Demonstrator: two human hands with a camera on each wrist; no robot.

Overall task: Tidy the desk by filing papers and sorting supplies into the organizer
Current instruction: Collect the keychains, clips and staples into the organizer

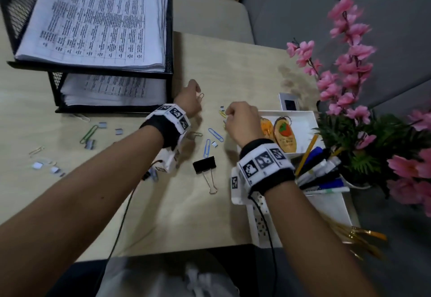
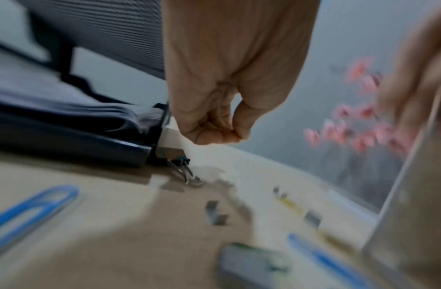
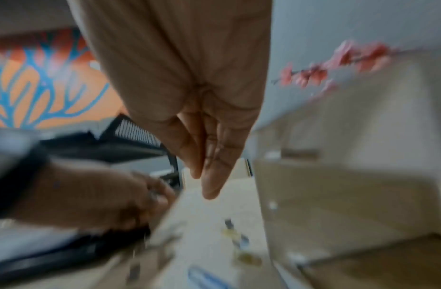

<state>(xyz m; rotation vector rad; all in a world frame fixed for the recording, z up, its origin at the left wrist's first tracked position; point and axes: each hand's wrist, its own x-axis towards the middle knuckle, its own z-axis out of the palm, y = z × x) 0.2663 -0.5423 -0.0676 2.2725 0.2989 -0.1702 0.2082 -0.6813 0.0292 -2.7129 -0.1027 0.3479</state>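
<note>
On the pale wood-grain desk (image 1: 233, 63), between the black mesh paper tray (image 1: 168, 40) and the white organizer (image 1: 310, 119), loose clips lie scattered, and both hands work among them. The left hand (image 1: 187, 100) is curled with thumb and fingertips pressed together; a thin bronze paper clip (image 1: 200, 97) shows at its fingers in the head view, apparently pinched, though the wrist view is too blurred to confirm metal between the pads. The right hand (image 1: 241, 121) hovers beside the organizer with fingers bunched to a point; whether it holds anything I cannot tell. To do this step well, I would gather the wire clips with a fingertip pinch, sliding each flat clip to lift one end before closing on it, and carry several at once to a compartment of the organizer. The blue paper clips (image 1: 215, 134) are smooth, coated wire loops, slippery and flat; the black binder clip (image 1: 204, 164) is boxy folded steel with springy silver handles, easiest taken by its body. Small grey staple strips (image 1: 102, 124) lie farther left, brittle and likely to break apart if squeezed. Stacked printed sheets (image 1: 93, 21) already fill both tray tiers.
</note>
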